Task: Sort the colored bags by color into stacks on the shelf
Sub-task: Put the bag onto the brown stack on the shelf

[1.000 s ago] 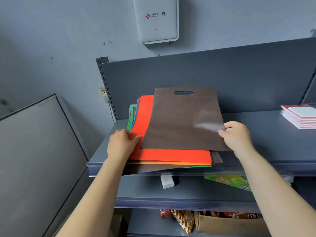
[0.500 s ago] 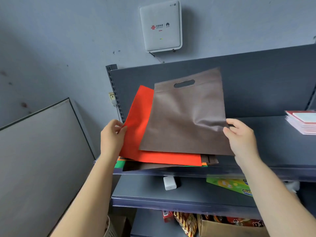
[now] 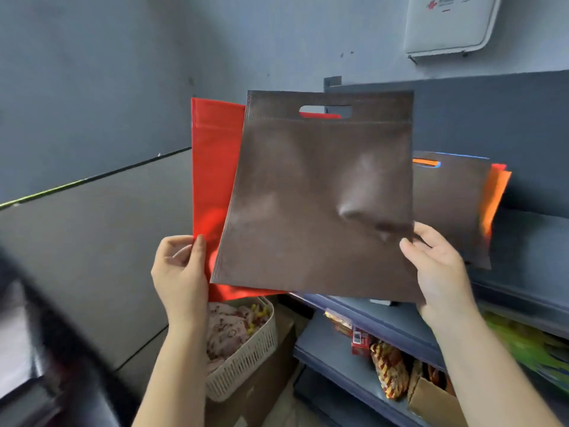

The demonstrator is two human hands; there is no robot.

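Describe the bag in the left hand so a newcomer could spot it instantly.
Start at the grey shelf on the right, then look left to the two raised hands. The left hand pinches a red bag, half hidden behind the brown bag held by the right hand.

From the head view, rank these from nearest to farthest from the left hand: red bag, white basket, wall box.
1. red bag: pinched in the left hand.
2. white basket: just below that hand, on the floor side.
3. wall box: far upper right, on the wall.
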